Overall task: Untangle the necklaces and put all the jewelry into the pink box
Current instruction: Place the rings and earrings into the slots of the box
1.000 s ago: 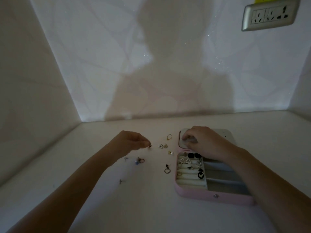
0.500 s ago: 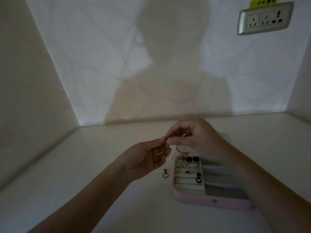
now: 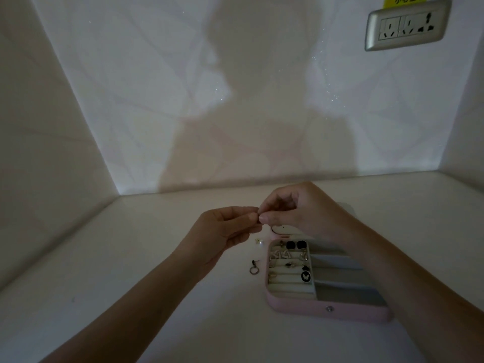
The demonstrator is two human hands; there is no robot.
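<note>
L hand (image 3: 225, 230) has lifted off the table (image 3: 131, 258), R hand (image 3: 296, 213) off the pink box (image 3: 324, 311). Both now pinch one tiny piece (image 3: 258, 213), too small to ID, above the box's far end. Prob. a handover; hoop earring (image 3: 253, 267) & stud (image 3: 259, 241) still unboxed.

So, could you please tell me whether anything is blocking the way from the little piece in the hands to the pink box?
Nothing visible does. The left hand and right hand pinch the tiny piece just above the open pink box; only the right forearm crosses its far right corner.
</note>
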